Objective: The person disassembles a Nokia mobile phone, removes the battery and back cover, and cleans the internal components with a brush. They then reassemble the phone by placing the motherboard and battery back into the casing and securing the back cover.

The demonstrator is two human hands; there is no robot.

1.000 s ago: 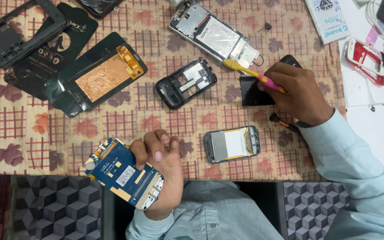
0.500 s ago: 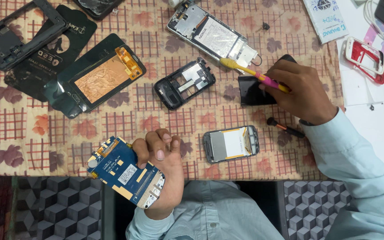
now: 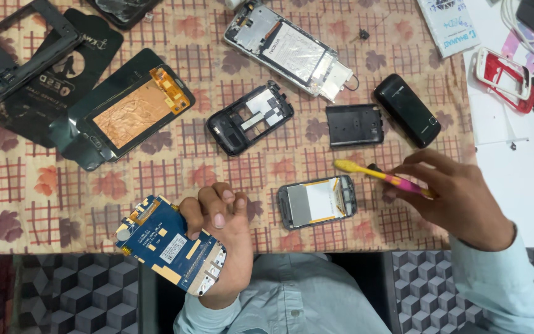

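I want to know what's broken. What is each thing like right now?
Blue circuit board: bare, held in left hand.
Yellow-pink toothbrush: held in right hand.
Small phone frame: opened, lying flat.
Black phone shell: gutted.
Black back cover: off, lying alone.

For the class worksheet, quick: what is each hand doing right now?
Left hand: closed on a blue circuit board.
Right hand: closed on a yellow and pink toothbrush.
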